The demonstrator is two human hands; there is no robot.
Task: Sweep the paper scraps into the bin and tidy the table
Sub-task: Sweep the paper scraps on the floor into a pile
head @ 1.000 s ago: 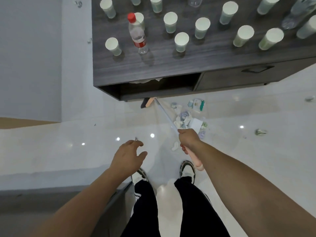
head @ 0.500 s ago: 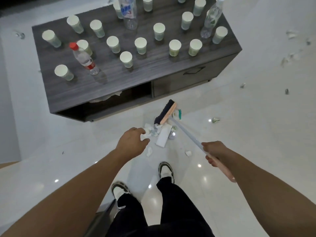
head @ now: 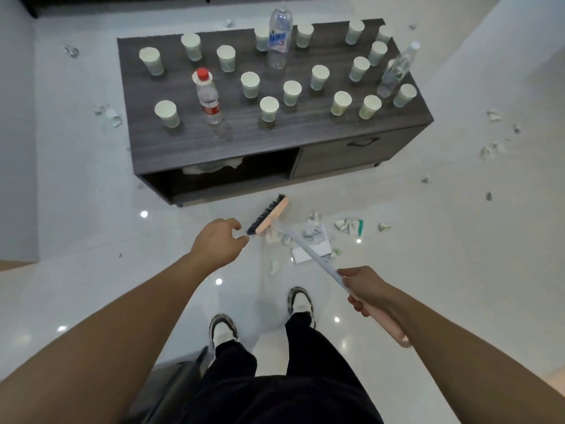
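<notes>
The right hand [head: 365, 287] is wrapped round the broom [head: 308, 250] partway down its pale shaft, with the pink grip end sticking out behind the wrist. The broom head [head: 269, 215] sits on the white floor [head: 443, 270] just in front of the table [head: 360, 154], bristles turned to the left. The left hand [head: 218, 241] hangs in the air near the head's left end, fingers loosely curled and holding nothing; whether a fingertip brushes the bristles I cannot tell.

Most of the scraps [head: 312, 237] lie bunched under and just right of the shaft, near the feet, with a flat white card among them. A green-and-white bit [head: 350, 225] lies a little further right, and more scraps [head: 492, 148] are scattered well off by the far right, plus a few by the table's left corner [head: 107, 113]. A dark bin corner [head: 180, 377] shows low on the left, beside the near leg.

That paper looks feather-light and crumpled, so I'd expect it to skate on the glossy tile and flutter away from a fast stroke; short, low pulls should keep it together. The broom seems stiff and light, fine one-handed, though a second hand higher up would steady it.

The table top carries many paper cups [head: 269, 108] and three bottles [head: 208, 96], all upright and easily toppled
</notes>
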